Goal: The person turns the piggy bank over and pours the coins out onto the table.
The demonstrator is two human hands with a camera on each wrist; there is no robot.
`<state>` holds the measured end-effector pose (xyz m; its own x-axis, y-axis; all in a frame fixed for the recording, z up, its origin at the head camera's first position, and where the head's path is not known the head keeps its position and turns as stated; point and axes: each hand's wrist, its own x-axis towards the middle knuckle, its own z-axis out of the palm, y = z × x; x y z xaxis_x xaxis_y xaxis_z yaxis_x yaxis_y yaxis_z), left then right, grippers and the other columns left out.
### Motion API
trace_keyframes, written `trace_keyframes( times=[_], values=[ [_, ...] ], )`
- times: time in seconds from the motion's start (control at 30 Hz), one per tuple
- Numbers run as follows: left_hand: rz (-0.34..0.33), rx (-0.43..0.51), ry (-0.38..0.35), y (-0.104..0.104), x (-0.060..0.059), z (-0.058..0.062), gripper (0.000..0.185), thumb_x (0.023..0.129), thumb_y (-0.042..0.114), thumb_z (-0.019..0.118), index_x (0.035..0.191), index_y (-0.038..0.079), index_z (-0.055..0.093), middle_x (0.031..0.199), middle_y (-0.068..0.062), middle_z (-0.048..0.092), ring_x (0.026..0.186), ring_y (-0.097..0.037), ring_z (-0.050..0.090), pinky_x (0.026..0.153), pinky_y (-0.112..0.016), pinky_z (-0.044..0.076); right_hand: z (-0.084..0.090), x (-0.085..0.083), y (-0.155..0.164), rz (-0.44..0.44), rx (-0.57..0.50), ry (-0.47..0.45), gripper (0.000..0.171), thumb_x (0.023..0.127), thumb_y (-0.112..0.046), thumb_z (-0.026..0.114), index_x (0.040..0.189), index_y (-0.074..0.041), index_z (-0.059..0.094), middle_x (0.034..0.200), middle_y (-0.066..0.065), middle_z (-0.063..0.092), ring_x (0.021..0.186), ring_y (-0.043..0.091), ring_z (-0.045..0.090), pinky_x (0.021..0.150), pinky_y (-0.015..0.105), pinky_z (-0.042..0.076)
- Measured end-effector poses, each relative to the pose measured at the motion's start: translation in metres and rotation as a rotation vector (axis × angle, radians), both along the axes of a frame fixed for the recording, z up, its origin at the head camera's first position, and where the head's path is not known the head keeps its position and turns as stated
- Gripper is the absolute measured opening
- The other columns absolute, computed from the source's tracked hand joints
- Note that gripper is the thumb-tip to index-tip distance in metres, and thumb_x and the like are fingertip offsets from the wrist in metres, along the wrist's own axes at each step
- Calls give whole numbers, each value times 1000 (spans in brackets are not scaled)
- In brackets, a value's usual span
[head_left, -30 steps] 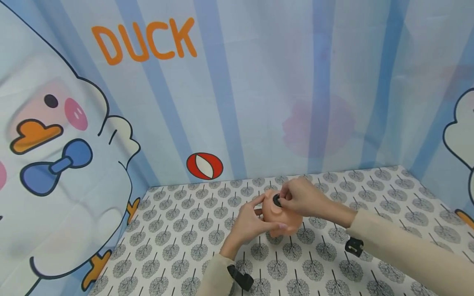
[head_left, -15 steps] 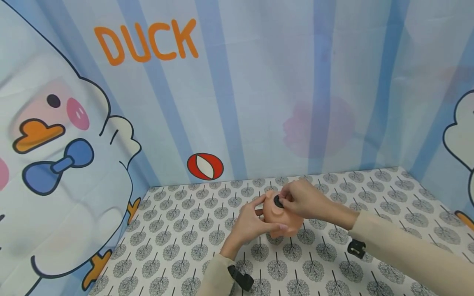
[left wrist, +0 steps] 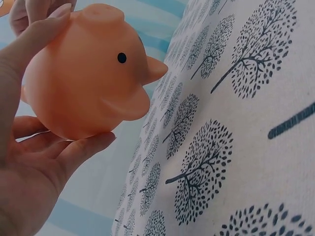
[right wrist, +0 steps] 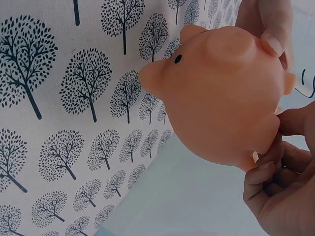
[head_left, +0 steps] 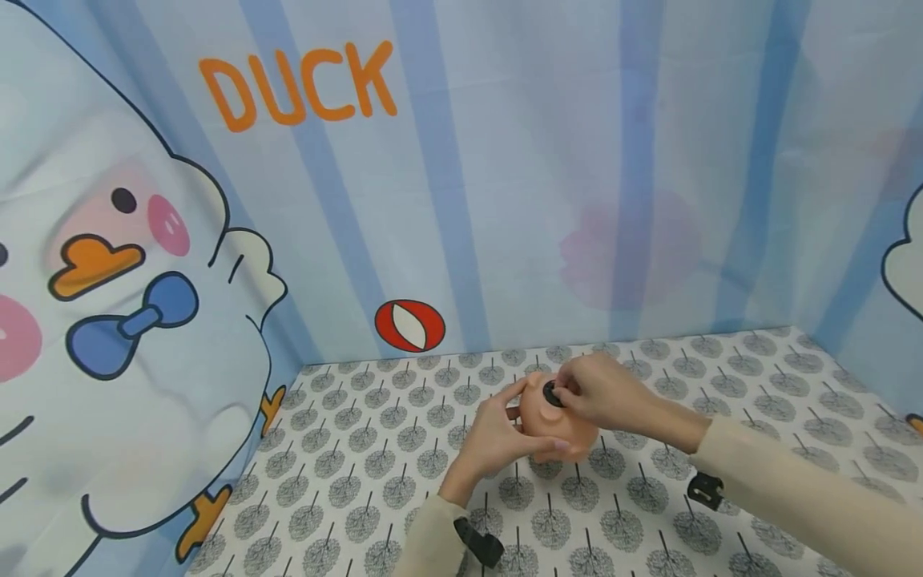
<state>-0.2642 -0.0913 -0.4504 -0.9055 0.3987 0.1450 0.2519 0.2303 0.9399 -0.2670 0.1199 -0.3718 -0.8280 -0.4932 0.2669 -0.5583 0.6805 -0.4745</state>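
Smooth matt rubbery pig toy (right wrist: 221, 98)

Toy pig (head_left: 557, 417) btwn both hands, over tablecloth (head_left: 375, 473), plug (head_left: 552, 393) on top

Both arms reach forward in beige sleeves, each with a black strap at the wrist. The left hand (head_left: 497, 437) is cupped, thumb up and fingers (left wrist: 81, 150) curled underneath. The right hand (head_left: 602, 393) is bent inward from the right, its fingertips (right wrist: 261, 172) pinched together.
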Motion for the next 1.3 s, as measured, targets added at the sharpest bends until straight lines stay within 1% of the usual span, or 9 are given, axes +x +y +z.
trace_keyframes(
  times=[0.13,0.23,0.33,0.53,0.67,0.87,1.07,1.2,1.3],
  values=[
    [20,-2,-20,0,1,-1,101,73,35,99,159,33,45,143,-1,66,117,-14,72,87,-28,67,-1,1,0,3,-6,1,10,95,-7,73,87,-7,79,74,-2,73,60,4,56,56,17,52],
    [31,-6,-33,-1,2,-1,103,72,36,99,159,31,45,146,-2,64,119,-16,72,88,-28,67,-3,1,-2,8,-6,31,9,94,-7,74,89,-8,81,78,-2,74,63,2,55,58,17,51],
    [26,-3,-37,-1,1,0,104,72,35,99,160,30,43,147,-3,64,121,-17,71,88,-29,67,-4,2,-3,4,-5,62,10,93,-6,75,86,-10,82,79,-2,72,64,3,52,58,17,48],
    [12,10,-37,0,1,0,104,73,33,99,160,32,43,143,-5,67,120,-17,72,87,-29,67,-8,1,-6,-13,9,115,17,92,-2,73,78,-10,80,76,-1,71,66,3,54,62,17,52],
    [-9,24,-34,2,1,0,103,72,33,99,160,31,45,139,-3,70,117,-17,73,87,-30,67,-8,2,-6,-20,8,103,21,90,2,70,74,-10,76,71,-2,67,61,5,51,59,17,50],
    [-16,19,-14,3,0,-1,99,74,32,98,158,36,46,142,-2,68,118,-15,73,87,-29,67,-6,3,-4,-16,-5,95,16,90,4,70,80,-6,78,72,0,69,60,4,52,57,16,51],
    [-34,17,-8,4,-1,-3,98,77,31,96,160,33,44,144,-6,66,118,-17,73,85,-28,67,-5,4,-3,-16,-2,99,18,90,5,69,78,-7,77,71,0,68,59,4,50,56,16,48],
    [-30,23,-4,5,-1,-3,95,77,31,96,157,39,46,145,-5,66,119,-17,73,85,-28,67,-5,4,-3,-17,3,105,16,90,4,69,80,-6,77,73,2,70,59,4,51,57,16,50],
    [-33,28,3,5,-1,-4,94,78,30,96,157,39,45,146,-6,65,120,-19,73,85,-28,67,-5,3,-2,-22,0,94,14,91,3,70,83,-4,78,75,3,72,60,4,53,58,17,51]
  ],
)
